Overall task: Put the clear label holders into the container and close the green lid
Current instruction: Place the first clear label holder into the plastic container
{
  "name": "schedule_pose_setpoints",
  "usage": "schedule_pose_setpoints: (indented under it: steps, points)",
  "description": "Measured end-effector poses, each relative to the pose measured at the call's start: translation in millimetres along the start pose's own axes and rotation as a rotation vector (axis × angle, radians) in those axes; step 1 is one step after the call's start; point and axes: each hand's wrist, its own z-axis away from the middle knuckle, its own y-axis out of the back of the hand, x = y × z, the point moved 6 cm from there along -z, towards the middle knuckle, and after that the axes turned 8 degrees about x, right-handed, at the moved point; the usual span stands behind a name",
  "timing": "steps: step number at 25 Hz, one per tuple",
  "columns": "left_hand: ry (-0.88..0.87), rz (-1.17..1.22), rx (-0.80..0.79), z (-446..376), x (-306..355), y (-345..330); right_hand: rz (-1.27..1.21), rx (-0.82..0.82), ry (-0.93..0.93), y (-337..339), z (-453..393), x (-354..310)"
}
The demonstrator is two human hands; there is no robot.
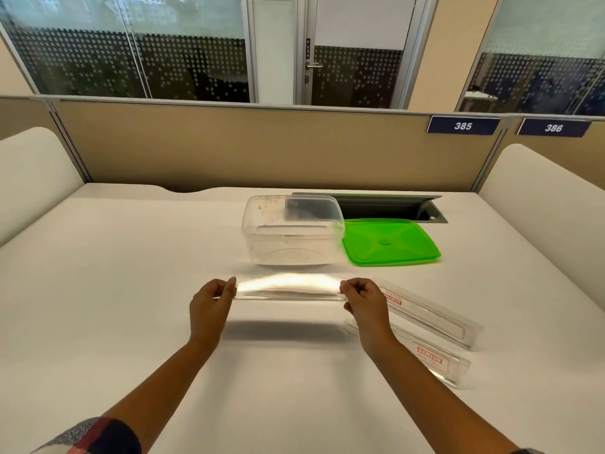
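Observation:
A clear label holder [288,287] hangs level above the table, blurred by motion, in front of the clear container [291,231]. My left hand [211,306] pinches its left end and my right hand [363,301] pinches its right end. The container stands open with nothing clearly inside. The green lid [389,242] lies flat on the table, touching the container's right side. Two more clear label holders lie to the right of my right hand: one [432,314] farther back, another [438,360] nearer to me, partly hidden by my right forearm.
An open cable hatch [393,208] is sunk into the white table [131,290] behind the lid. A beige partition [229,145] with number plates closes the back, and white side panels rise at left and right.

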Motion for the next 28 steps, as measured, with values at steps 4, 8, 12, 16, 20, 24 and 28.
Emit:
schedule_pose_setpoints:
  steps: [4, 8, 12, 16, 20, 24, 28]
  points:
    - [-0.019, 0.088, -0.063, -24.4, 27.4, -9.7, -0.150, 0.031, -0.074, -10.2, -24.1, -20.8]
    - [-0.074, 0.055, -0.112, -50.4, 59.8, -19.4, -0.261, -0.005, -0.064, -23.3, -52.7, -54.4]
    - [-0.060, 0.027, -0.144, -83.6, 82.1, -33.9, -0.215, 0.002, 0.015, -37.4, -87.5, -81.0]
    - [0.139, 0.079, -0.117, -115.0, 84.8, -57.8, -0.096, 0.050, 0.045, -56.9, -131.8, -86.5]
    - [0.139, 0.033, -0.085, -140.2, 94.1, -78.3, 0.075, 0.065, 0.053, -76.9, -170.0, -89.1]
    - [0.177, -0.020, -0.066, -155.4, 85.8, -90.8, 0.454, 0.091, 0.193, -83.6, -190.3, -90.8]
    - [0.340, 0.015, -0.061, -154.2, 66.7, -102.7, 0.614, 0.067, 0.308, -86.3, -193.0, -86.0]
